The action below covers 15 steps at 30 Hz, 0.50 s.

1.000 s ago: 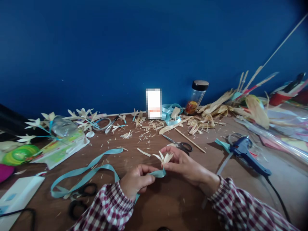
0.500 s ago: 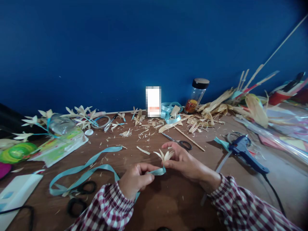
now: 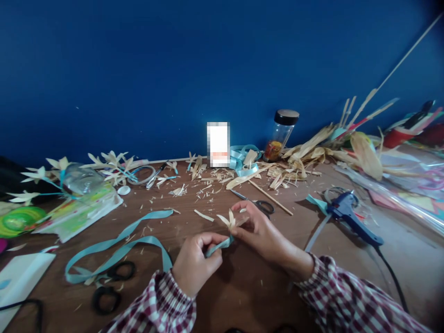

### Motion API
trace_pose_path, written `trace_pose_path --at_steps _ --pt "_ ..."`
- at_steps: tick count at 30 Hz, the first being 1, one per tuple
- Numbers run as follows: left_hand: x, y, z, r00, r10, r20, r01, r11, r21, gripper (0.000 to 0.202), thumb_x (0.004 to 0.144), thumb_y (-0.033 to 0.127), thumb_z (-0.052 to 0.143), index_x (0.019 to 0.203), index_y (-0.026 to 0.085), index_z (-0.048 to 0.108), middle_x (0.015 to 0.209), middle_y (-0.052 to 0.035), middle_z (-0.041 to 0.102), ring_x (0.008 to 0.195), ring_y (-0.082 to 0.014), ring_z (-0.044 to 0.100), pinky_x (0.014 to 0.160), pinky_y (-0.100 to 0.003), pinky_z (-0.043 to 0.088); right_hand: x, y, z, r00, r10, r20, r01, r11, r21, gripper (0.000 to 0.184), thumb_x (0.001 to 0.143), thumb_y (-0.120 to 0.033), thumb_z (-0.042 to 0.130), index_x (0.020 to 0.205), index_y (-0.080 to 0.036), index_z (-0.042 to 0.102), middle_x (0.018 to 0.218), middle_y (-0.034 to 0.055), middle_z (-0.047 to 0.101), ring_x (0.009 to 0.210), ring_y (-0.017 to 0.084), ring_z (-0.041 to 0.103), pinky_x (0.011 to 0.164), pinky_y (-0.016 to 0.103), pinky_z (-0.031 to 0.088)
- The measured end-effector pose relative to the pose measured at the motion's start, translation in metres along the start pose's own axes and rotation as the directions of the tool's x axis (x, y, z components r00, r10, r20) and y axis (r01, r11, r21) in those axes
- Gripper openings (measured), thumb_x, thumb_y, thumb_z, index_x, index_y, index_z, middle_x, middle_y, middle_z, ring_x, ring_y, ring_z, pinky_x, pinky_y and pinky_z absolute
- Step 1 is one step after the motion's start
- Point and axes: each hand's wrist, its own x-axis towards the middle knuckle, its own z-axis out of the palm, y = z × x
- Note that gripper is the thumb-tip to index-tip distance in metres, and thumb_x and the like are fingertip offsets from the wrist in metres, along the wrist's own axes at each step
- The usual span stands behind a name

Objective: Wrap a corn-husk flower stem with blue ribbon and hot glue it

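Between my hands is a small cream flower point(image 3: 230, 220) with narrow pointed petals, apparently made of dried husk. My right hand point(image 3: 261, 233) pinches it at its base between thumb and fingers. A light blue ribbon point(image 3: 218, 246) meets the flower's base, and my left hand point(image 3: 198, 261) grips this ribbon between thumb and forefinger. From behind my left hand a long loop of the same ribbon point(image 3: 116, 240) lies on the table to the left. The exact spot where ribbon and flower join is partly covered by my right fingertips.
Black-handled scissors point(image 3: 113, 286) lie left of my left forearm; another pair point(image 3: 265, 207) lies beyond my right hand. A blue glue gun point(image 3: 355, 219) with its cord rests at right. Husk scraps point(image 3: 291, 173), a jar point(image 3: 281, 136) and finished-looking flowers point(image 3: 114, 162) line the wall.
The flower and both hands sit slightly further left in view, and the whole scene has shifted a little. The ribbon between the hands now slants downward to the left.
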Motion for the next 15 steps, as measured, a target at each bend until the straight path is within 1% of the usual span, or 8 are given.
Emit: trace_pose_path --at_steps 2,6,10,13,15 --pt "-0.001 0.0 0.001 0.997 0.063 -0.04 -0.061 0.997 0.04 0.029 0.064 0.015 0.054 0.084 0.017 0.076 0.057 0.0006 0.06 0.055 -0.0132 0.049 0.055 -0.023 0.038 0.0 -0.001 0.002 1.0 -0.01 -0.013 0.01 1.0 0.003 0.034 0.075 -0.017 0.066 0.103 -0.022 0.047 0.077 -0.0034 0.06 0.071 0.013 0.058 0.064 0.025 0.045" --pt "-0.002 0.001 0.004 0.982 0.16 -0.097 -0.148 0.982 0.119 0.03 0.063 0.009 0.053 0.08 0.018 0.076 0.055 0.0015 0.057 0.054 -0.0132 0.051 0.056 -0.023 0.04 0.0 0.0 0.004 0.999 0.032 -0.024 -0.032 0.999 0.04 0.032 0.076 -0.02 0.066 0.102 -0.022 0.046 0.08 -0.0024 0.062 0.066 0.013 0.059 0.06 0.025 0.045" --pt "-0.002 0.002 0.007 0.964 0.228 -0.137 -0.204 0.964 0.174 0.029 0.063 0.006 0.053 0.078 0.019 0.074 0.056 0.0014 0.059 0.053 -0.0131 0.053 0.056 -0.023 0.04 -0.001 0.004 0.005 0.997 0.013 -0.07 -0.015 1.0 -0.018 0.034 0.074 -0.019 0.067 0.101 -0.022 0.047 0.075 -0.0038 0.061 0.065 0.013 0.058 0.06 0.025 0.044" --pt "-0.003 0.001 0.01 0.955 0.254 -0.153 -0.223 0.956 0.192 0.024 0.066 0.008 0.055 0.078 0.018 0.073 0.059 0.0003 0.062 0.055 -0.0137 0.055 0.056 -0.023 0.042 -0.001 0.007 0.008 0.995 0.01 -0.1 -0.011 1.0 -0.012 0.036 0.074 -0.02 0.068 0.102 -0.023 0.045 0.071 -0.0053 0.058 0.063 0.012 0.055 0.058 0.024 0.042" --pt "-0.004 0.0 0.012 0.953 0.245 -0.18 -0.21 0.959 0.192 0.016 0.067 0.014 0.061 0.078 0.018 0.072 0.062 -0.0007 0.063 0.056 -0.0144 0.057 0.056 -0.024 0.042 -0.001 0.01 0.011 0.993 0.015 -0.12 -0.014 1.0 0.013 0.036 0.075 -0.021 0.067 0.102 -0.023 0.044 0.071 -0.0055 0.056 0.063 0.013 0.056 0.057 0.024 0.042"
